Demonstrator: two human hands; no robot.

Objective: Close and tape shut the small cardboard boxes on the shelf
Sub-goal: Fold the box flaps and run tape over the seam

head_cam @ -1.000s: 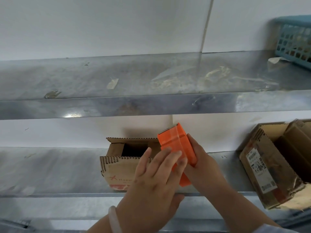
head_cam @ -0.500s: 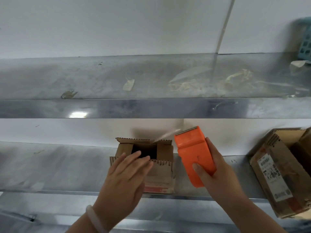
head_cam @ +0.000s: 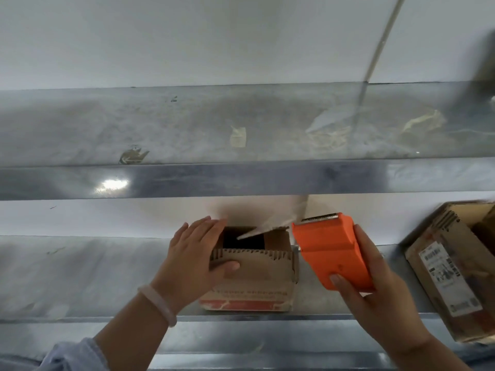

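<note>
Small cardboard box (head_cam: 254,274) on the lower shelf (head_cam: 80,277), near the shelf's front edge, top not yet closed: dark opening visible behind the raised front flap. Probably light and easy to push along the smooth metal, so needs holding while taping. Corrugated walls stiff enough, but the flaps look torn and wavy at the edge, likely soft to bend and not springing back flat. Best held at the left side wall and front flap, pressing down on the flaps near the seam.

Left hand (head_cam: 195,255) against the box's left side, fingers spread and extended over the left top edge, thumb lying on the front flap; not closed around anything. Right hand (head_cam: 375,287) just to the right of the box, wrapped firmly on an orange tape dispenser (head_cam: 329,253), toothed blade toward the wall. A thin strip of clear tape (head_cam: 270,226) seems to run from the blade toward the box opening; very faint, so its end point not certain.

Inside of the box dark, contents not to be told. Rear and side flaps partly hidden by the left hand. Right of the box, well apart, another cardboard box (head_cam: 452,269) tilted and cut off by the frame edge. Printed text on both boxes too blurred to read.
</note>
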